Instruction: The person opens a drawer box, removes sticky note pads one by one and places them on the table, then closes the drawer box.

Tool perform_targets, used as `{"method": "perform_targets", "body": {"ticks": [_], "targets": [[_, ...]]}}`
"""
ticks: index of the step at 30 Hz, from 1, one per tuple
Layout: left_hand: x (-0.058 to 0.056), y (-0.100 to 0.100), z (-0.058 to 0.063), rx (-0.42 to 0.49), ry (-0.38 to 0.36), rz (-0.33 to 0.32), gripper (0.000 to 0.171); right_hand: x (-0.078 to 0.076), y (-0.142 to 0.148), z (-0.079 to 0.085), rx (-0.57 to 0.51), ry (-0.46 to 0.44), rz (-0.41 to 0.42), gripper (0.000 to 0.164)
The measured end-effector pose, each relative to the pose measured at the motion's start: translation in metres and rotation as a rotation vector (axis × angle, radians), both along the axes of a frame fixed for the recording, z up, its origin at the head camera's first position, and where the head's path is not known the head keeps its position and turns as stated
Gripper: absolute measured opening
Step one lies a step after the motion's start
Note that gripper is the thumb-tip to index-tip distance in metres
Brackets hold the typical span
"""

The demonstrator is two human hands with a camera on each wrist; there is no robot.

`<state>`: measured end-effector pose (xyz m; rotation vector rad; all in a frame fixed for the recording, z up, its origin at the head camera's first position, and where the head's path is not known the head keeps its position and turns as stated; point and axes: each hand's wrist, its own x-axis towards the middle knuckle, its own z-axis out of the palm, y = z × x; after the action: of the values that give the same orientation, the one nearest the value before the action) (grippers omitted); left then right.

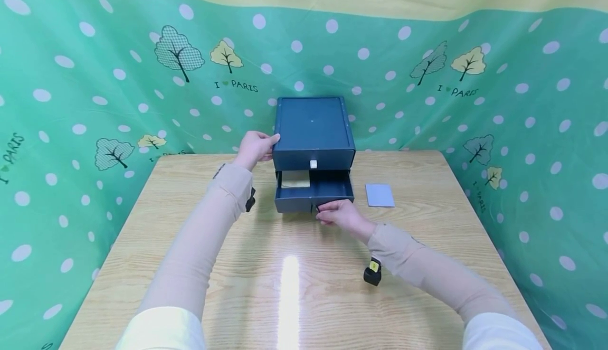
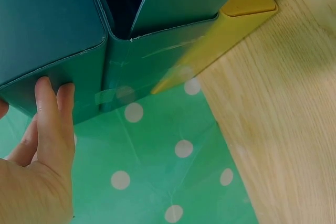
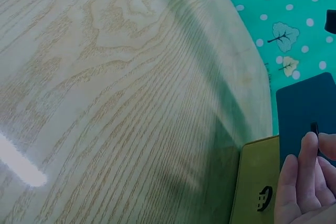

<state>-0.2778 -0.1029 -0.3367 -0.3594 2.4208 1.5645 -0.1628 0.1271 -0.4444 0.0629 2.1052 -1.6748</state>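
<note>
A dark blue drawer cabinet [image 1: 313, 123] stands at the back of the table, its middle drawer [image 1: 293, 205] pulled out. My left hand [image 1: 255, 148] steadies the cabinet's upper left side, thumb at the top edge. In the left wrist view its extended fingers [image 2: 47, 108] press against that side wall. At the drawer's front, my right hand [image 1: 344, 217] pinches a small black knob [image 3: 314, 127] between thumb and fingers. Inside the drawer, on the left, lies a pale yellow notepad [image 1: 295, 179]. The top drawer, with its white knob [image 1: 313, 164], is closed.
Right of the cabinet lies a light lilac notepad [image 1: 380, 195] on the wooden table [image 1: 228, 286]. Below the blue drawer, the right wrist view shows a yellow drawer front [image 3: 254, 182] with a black mark. A green dotted curtain [image 1: 380, 75] hangs behind and at both sides.
</note>
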Motion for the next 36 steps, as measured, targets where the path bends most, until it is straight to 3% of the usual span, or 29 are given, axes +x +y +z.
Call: {"method": "perform_targets", "body": {"ticks": [8, 36], "targets": [[0.0, 0.002, 0.001, 0.043, 0.0, 0.015, 0.05, 0.005, -0.002, 0.002, 0.064, 0.002, 0.013, 0.029], [0.0, 0.0, -0.001, 0.023, 0.008, 0.005, 0.047, 0.026, -0.001, -0.001, 0.073, -0.017, 0.008, 0.029]]}}
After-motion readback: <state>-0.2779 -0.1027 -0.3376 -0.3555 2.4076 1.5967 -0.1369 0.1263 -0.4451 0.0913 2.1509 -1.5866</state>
